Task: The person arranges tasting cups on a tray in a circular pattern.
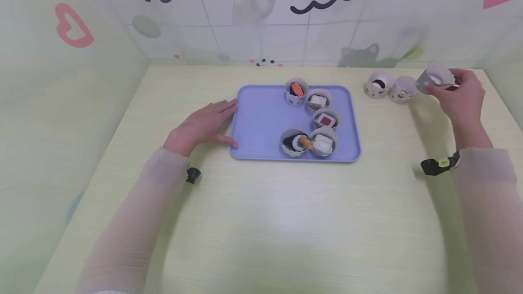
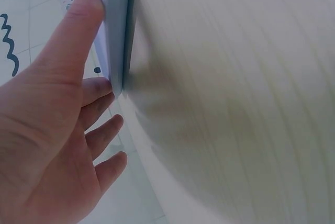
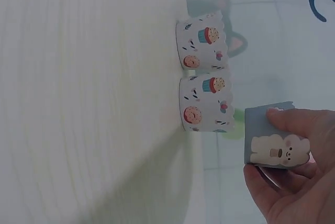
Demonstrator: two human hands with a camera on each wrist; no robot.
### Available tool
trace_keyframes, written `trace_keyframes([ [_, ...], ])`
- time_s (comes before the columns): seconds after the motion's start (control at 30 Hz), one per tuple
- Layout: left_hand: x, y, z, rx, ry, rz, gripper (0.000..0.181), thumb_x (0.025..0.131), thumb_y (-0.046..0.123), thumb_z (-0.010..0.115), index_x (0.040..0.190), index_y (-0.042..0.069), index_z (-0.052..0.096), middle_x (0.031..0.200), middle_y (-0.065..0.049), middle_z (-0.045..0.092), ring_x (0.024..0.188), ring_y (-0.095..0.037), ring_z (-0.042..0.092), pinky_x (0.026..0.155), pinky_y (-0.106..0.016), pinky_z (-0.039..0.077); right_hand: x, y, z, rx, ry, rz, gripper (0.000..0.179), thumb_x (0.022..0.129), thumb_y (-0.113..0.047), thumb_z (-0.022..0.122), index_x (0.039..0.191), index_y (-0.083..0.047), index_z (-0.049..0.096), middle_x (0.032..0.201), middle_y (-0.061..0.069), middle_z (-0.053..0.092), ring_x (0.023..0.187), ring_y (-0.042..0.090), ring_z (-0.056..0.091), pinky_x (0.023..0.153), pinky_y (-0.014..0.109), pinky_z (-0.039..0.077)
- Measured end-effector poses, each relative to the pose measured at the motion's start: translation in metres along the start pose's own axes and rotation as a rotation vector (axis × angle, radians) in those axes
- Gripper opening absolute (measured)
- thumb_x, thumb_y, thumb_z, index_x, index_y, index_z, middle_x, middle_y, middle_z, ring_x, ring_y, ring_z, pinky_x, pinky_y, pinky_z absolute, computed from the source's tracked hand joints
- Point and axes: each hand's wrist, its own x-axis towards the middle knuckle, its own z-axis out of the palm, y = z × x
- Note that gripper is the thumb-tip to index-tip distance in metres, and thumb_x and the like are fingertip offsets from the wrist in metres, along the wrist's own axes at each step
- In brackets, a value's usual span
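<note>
My right hand [image 1: 466, 99] grips a grey paper baking cup [image 3: 257, 129] with a white bear printed on its side, held above the table at the far right. Something white shows inside it in the head view. Two white baking cups [image 3: 208, 103] with cupcake and donut prints stand just left of it. My left hand [image 1: 204, 124] touches the left edge of a blue tray [image 1: 261, 121], thumb and fingers extended along its rim. Several baking cups with toy sushi stand on the tray's right half, among them one with an orange-topped piece [image 1: 297, 90].
The pale wooden table [image 1: 278, 221] meets a printed wall [image 1: 261, 42] at the back. A black wrist strap [image 1: 439, 163] is on the right forearm. Near the left wrist hangs a small black piece [image 1: 193, 174].
</note>
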Motion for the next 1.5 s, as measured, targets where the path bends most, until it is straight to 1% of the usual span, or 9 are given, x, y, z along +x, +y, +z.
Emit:
trace_keyframes([
  [0.2,0.000,-0.001,0.001,0.002,0.005,0.001,0.114,0.077,0.060,0.076,0.159,0.005,0.020,0.168,-0.012,0.015,0.154,-0.038,0.016,0.129,-0.052,0.017,-0.007,-0.004,0.006,0.010,-0.022,-0.052,0.076,0.090,-0.032,0.072,0.153,-0.012,0.035,0.106,-0.029,0.046,0.087,-0.013,0.047,0.070,-0.002,0.041],
  [0.33,0.000,-0.001,0.001,-0.001,0.004,0.002,0.113,0.077,0.059,0.076,0.159,0.004,0.020,0.168,-0.013,0.015,0.154,-0.038,0.016,0.129,-0.052,0.017,-0.011,-0.006,0.012,-0.011,-0.034,-0.079,0.076,0.090,-0.034,0.072,0.153,-0.012,0.036,0.123,-0.019,0.054,0.086,-0.015,0.047,0.069,-0.001,0.041],
  [0.43,0.000,-0.001,0.001,0.005,0.003,0.006,0.114,0.077,0.059,0.076,0.158,0.004,0.020,0.168,-0.013,0.015,0.154,-0.038,0.016,0.129,-0.052,0.018,-0.015,-0.009,0.017,-0.030,-0.041,-0.109,0.075,0.090,-0.035,0.072,0.152,-0.012,0.038,0.133,-0.012,0.055,0.084,-0.016,0.047,0.069,-0.001,0.041],
  [0.6,0.001,-0.001,0.001,0.027,0.003,0.016,0.114,0.078,0.060,0.075,0.158,0.003,0.020,0.168,-0.014,0.015,0.154,-0.038,0.016,0.129,-0.052,0.017,-0.025,-0.018,0.025,-0.055,-0.073,-0.183,0.073,0.089,-0.034,0.073,0.150,-0.008,0.041,0.128,-0.014,0.058,0.080,-0.021,0.048,0.068,-0.002,0.041],
  [0.77,0.001,-0.001,0.000,0.041,0.000,0.024,0.113,0.079,0.060,0.075,0.158,0.002,0.019,0.168,-0.014,0.015,0.155,-0.038,0.016,0.129,-0.052,0.016,-0.036,-0.030,0.035,-0.071,-0.129,-0.236,0.073,0.089,-0.035,0.074,0.149,-0.009,0.043,0.121,-0.015,0.056,0.081,-0.019,0.049,0.068,-0.002,0.043],
  [1.0,0.002,-0.001,0.000,0.050,-0.001,0.024,0.113,0.079,0.060,0.074,0.159,0.003,0.018,0.168,-0.014,0.014,0.154,-0.038,0.016,0.129,-0.052,0.016,-0.056,-0.050,0.052,-0.098,-0.178,-0.318,0.072,0.087,-0.036,0.076,0.147,-0.008,0.045,0.137,0.011,0.055,0.085,-0.015,0.049,0.070,0.001,0.042],
  [1.17,0.002,0.000,0.000,0.050,0.002,0.026,0.113,0.079,0.059,0.075,0.158,0.002,0.019,0.168,-0.015,0.015,0.154,-0.038,0.016,0.129,-0.052,0.016,-0.070,-0.063,0.066,-0.081,-0.219,-0.387,0.067,0.087,-0.031,0.078,0.142,-0.007,0.049,0.133,0.010,0.057,0.086,-0.014,0.051,0.072,0.001,0.044],
  [1.37,0.002,-0.001,0.000,0.040,-0.002,0.021,0.113,0.079,0.059,0.075,0.159,0.003,0.018,0.168,-0.014,0.014,0.154,-0.038,0.016,0.129,-0.053,0.017,-0.085,-0.079,0.084,-0.101,-0.294,-0.452,0.061,0.090,-0.023,0.075,0.142,-0.005,0.049,0.131,0.018,0.059,0.086,-0.009,0.051,0.067,0.003,0.043],
  [1.5,0.001,-0.001,0.000,0.039,-0.007,0.015,0.114,0.079,0.060,0.075,0.159,0.003,0.017,0.168,-0.014,0.013,0.155,-0.038,0.015,0.129,-0.053,0.016,-0.093,-0.089,0.095,-0.105,-0.337,-0.480,0.061,0.089,-0.020,0.075,0.141,-0.004,0.048,0.131,0.019,0.059,0.100,0.011,0.061,0.071,0.004,0.044],
])
